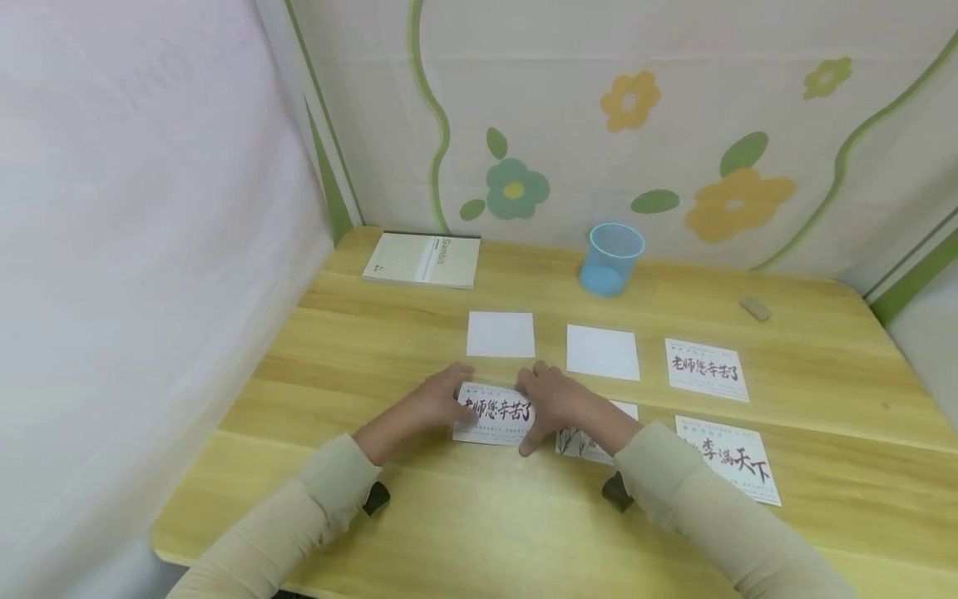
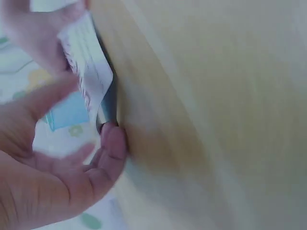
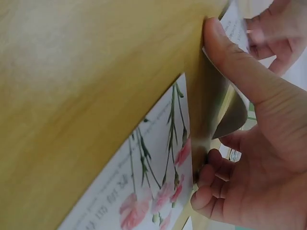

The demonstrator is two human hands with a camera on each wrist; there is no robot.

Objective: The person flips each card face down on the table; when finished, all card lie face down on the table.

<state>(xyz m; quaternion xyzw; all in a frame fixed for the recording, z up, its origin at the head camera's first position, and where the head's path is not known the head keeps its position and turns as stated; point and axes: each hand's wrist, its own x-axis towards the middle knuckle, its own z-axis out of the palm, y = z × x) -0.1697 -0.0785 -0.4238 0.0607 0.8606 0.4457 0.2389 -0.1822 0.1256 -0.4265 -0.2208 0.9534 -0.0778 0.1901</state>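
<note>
Both hands hold a white card [image 1: 490,428] with dark red lettering, low over the wooden table. At its left end, my left hand [image 1: 441,399] has the thumb over the printed face and fingertips at the edge. My right hand [image 1: 557,403] grips the opposite end, thumb at the near side and fingers at the far side. The card bows between the hands, as the right wrist view shows of its underside [image 3: 232,108]. Under the right forearm lies a card with pink flowers [image 3: 158,177], partly hidden in the head view.
Two blank white cards [image 1: 501,334] [image 1: 602,352] lie behind the hands. To the right are two lettered cards [image 1: 703,370] [image 1: 737,470], the nearer one partly covered by the sleeve. Farther back stand a notepad [image 1: 404,256], a blue mesh cup [image 1: 609,262] and a small tan block [image 1: 755,309].
</note>
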